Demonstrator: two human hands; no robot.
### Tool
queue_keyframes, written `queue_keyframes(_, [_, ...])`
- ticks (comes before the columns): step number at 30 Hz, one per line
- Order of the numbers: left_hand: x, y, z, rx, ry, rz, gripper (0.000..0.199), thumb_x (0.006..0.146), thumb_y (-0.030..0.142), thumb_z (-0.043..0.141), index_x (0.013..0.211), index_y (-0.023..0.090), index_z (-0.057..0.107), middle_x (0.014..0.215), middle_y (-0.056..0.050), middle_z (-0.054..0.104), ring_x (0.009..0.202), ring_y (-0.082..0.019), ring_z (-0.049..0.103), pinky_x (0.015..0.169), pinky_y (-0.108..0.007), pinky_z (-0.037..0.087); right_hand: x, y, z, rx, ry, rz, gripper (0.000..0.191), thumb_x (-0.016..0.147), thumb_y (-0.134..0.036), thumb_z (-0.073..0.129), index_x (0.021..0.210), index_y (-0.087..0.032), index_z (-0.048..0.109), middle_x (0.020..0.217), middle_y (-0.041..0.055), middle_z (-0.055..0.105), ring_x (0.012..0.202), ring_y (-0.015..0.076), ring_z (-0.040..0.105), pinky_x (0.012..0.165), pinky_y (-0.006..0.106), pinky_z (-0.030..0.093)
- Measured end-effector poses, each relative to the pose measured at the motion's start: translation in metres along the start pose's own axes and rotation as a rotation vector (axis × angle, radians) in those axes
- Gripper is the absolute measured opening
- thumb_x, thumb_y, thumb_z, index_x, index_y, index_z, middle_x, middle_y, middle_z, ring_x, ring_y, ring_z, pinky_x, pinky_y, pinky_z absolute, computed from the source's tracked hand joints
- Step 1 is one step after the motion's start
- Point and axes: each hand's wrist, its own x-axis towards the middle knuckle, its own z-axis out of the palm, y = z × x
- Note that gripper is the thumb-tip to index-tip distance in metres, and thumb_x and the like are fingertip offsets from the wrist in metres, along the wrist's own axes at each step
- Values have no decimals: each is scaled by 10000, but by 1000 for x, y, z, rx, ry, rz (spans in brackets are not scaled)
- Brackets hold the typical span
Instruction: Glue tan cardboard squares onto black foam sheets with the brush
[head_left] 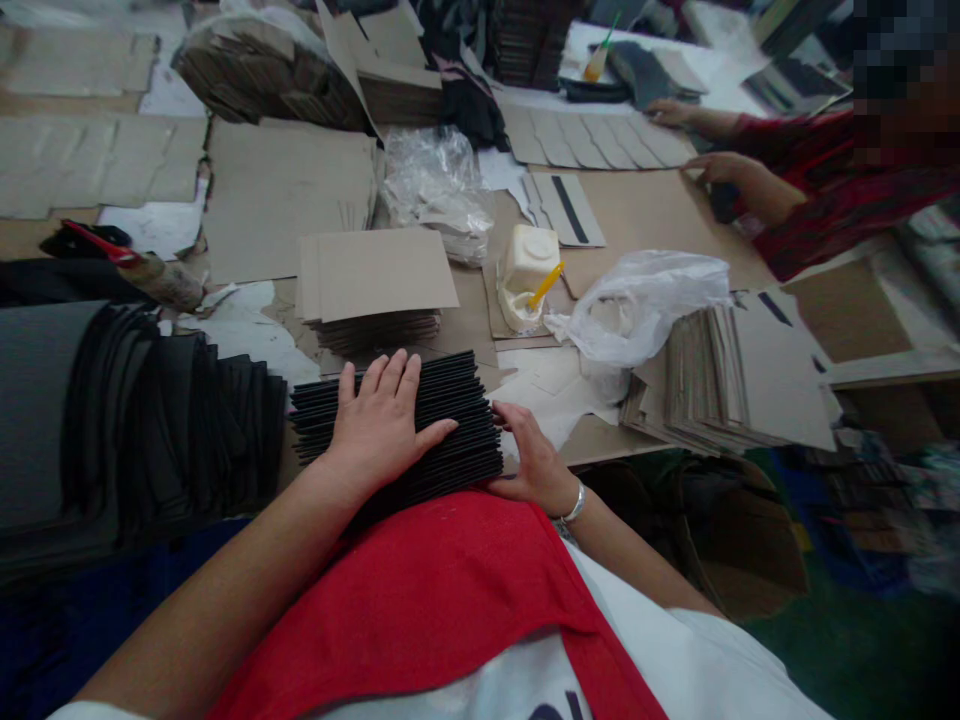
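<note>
Close against my red apron, at the table's front edge, lies a stack of black folded pieces (457,420) with their edges turned up. My left hand (382,410) rests flat on top of it, thumb held away from the fingers. At the stack's right end is my right hand (529,455), with curved, parted fingers beside or touching the edges; exact contact is hard to tell. Just beyond stands a pile of grey-brown cardboard pieces (386,270). To the left are many dark grey sheets (172,420) piled in a leaning row.
A white glue container (531,258) with a yellow brush (546,287) stands past the stack. Right of it are a clear plastic bag (645,300) and leaning cardboard pieces (780,370). A red-handled brush (101,243) lies left. Across the table, a co-worker's hands (724,170) touch cardboard strips (600,137).
</note>
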Motion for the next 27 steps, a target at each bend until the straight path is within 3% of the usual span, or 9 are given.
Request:
queue_keyframes(8, [0, 0, 2, 5, 5, 3, 826, 834, 668, 321, 1465, 140, 255, 1515, -138, 278, 1380, -324, 254, 1121, -534, 94, 6, 0, -5, 20, -81, 0, 1016, 621, -269, 755, 1452, -212, 173, 1369, 151, 359, 1264, 284, 382, 1044, 479, 399])
queue_keyframes(27, [0, -1, 3, -16, 23, 5, 835, 828, 677, 319, 1459, 133, 269, 1512, -129, 289, 1376, -316, 260, 1123, -534, 93, 11, 3, -7, -51, -124, -60, 1073, 630, -327, 759, 1476, -171, 118, 1430, 173, 330, 1340, 299, 312, 1105, 497, 321])
